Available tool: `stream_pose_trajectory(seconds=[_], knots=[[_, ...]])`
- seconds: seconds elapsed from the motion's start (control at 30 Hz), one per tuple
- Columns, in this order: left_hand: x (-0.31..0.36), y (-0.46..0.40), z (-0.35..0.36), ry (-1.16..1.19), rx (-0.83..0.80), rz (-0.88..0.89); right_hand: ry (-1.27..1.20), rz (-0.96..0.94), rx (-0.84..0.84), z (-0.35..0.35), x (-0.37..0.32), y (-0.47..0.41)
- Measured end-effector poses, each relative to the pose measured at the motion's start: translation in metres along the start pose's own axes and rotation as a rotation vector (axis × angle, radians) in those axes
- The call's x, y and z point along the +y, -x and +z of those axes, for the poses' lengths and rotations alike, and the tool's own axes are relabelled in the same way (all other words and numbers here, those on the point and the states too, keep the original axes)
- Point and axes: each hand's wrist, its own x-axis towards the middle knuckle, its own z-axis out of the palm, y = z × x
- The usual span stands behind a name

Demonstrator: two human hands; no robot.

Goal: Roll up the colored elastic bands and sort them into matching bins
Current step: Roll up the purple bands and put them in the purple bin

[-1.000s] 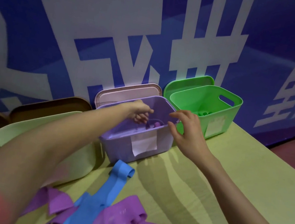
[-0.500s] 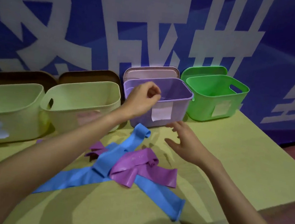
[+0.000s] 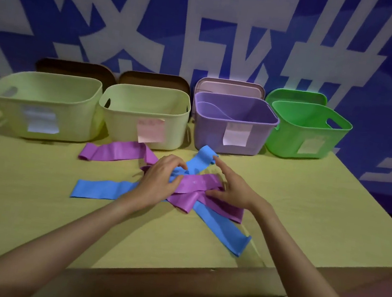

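Bins stand in a row at the back of the table (image 3: 35, 202): two pale yellow-green bins, one at far left (image 3: 44, 105) and one next to it (image 3: 144, 115), then a purple bin (image 3: 235, 123) and a green bin (image 3: 308, 132) at right, each w/ a paper label on the front. Lids lean upright behind them against the wall: two brown lids (image 3: 76, 69) behind the pale bins, a pink lid (image 3: 229, 87) behind the purple bin, a green lid (image 3: 295, 96) behind the green one. Elastic bands lie tangled in front of the bins, mid-table. Two blue bands (image 3: 101, 189) cross each other, one end curling up just in front of the purple bin, another end reaching twd the near-right edge. One purple band (image 3: 115, 153) lies flat in front of the second pale bin; another purple band (image 3: 200, 183) lies over the blue ones in the middle of the heap. Left hand (image 3: 159, 180) rests on the heap, fingers curled, thumb and fingertips pinching where blue and purple overlap; which band exactly, can't tell. Right hand (image 3: 232, 189) lies on the purple band's right part, fingers loosely spread, index pointing twd the curled blue end, thumb pressing the purple. Table is a yellow-green top w/ a brown front edge. Wall behind is blue w/ big white characters; reddish floor at right; something white at the bottom right corner.
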Motion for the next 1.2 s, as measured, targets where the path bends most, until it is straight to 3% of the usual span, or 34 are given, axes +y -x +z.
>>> stream_pose_trajectory(seconds=[0.2, 0.33, 0.47, 0.7, 0.8, 0.97, 1.07, 1.2], knots=[[-0.001, 0.011, -0.011, 0.081, 0.059, -0.062, 0.111, 0.071, -0.13, -0.013, -0.002, -0.016], [0.003, 0.013, -0.019, 0.165, 0.041, -0.09, 0.127, -0.02, 0.027, -0.017, -0.008, -0.016], [0.006, 0.019, -0.019, 0.281, 0.038, -0.116, -0.167, -0.051, 0.179, -0.026, -0.012, -0.008], [0.005, 0.013, -0.007, 0.258, -0.184, -0.082, -0.545, -0.033, 0.183, -0.036, -0.031, 0.008], [0.0, 0.01, 0.002, 0.201, -0.181, -0.056, -0.593, -0.018, 0.179, -0.038, -0.031, 0.014], [0.004, 0.011, 0.005, 0.039, -0.122, 0.069, -0.585, 0.018, 0.191, -0.033, -0.014, 0.03], [0.014, 0.005, -0.005, 0.138, -0.088, 0.019, -0.456, -0.029, 0.146, -0.034, -0.003, 0.04], [0.028, -0.01, -0.026, 0.27, -0.082, -0.012, -0.323, -0.054, -0.047, -0.03, 0.0, 0.053]])
